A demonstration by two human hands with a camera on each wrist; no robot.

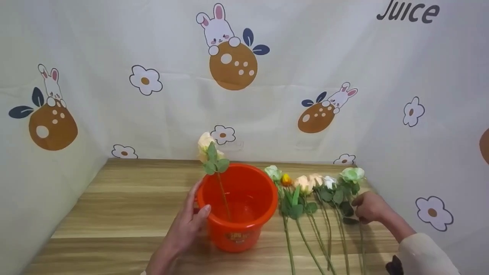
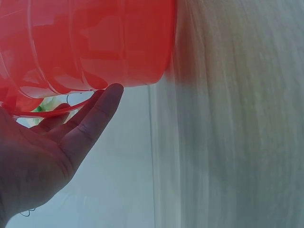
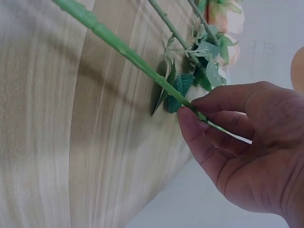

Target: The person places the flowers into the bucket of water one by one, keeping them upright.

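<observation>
the green flower (image 1: 352, 174) seems light, rather stiff — best held by its stem (image 3: 126, 51), where the right hand (image 1: 369, 207) pinches — while the left hand (image 1: 187, 226) touches the bucket (image 1: 218, 233), fingers straight.

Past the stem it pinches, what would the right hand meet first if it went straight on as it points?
Most likely the leaves just left of the right hand in the head view, though their exact depth is unclear.
</observation>
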